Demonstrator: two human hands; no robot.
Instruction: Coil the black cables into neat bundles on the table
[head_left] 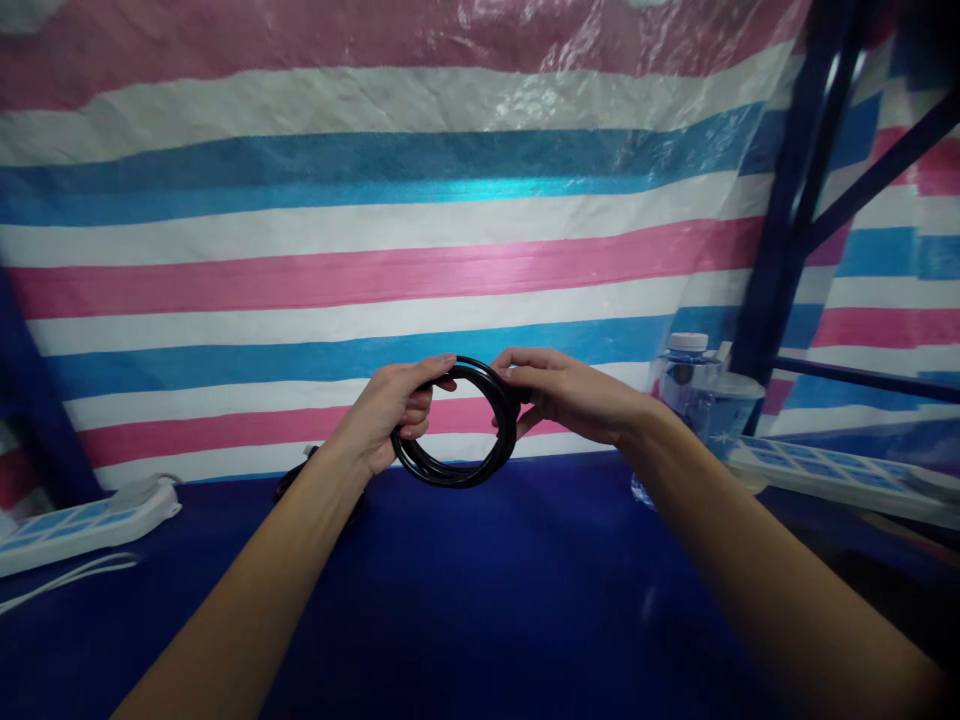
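A coiled black cable [457,475] hangs upright as a ring of several loops above the blue table. My left hand [394,405] is closed round the coil's left side, thumb along its top edge. At the coil's upper right, my right hand [559,390] pinches the loops between thumb and fingers. Both hands are raised in front of a striped sheet. Part of the coil is covered by my fingers, and I cannot see the cable's ends clearly.
On the blue table [480,600], a power strip [90,525] and white cord lie left. A dark object [296,475] sits behind my left forearm. A clear bottle [686,375], a cup [731,410] and another power strip [840,475] stand right, by a blue metal frame [787,200].
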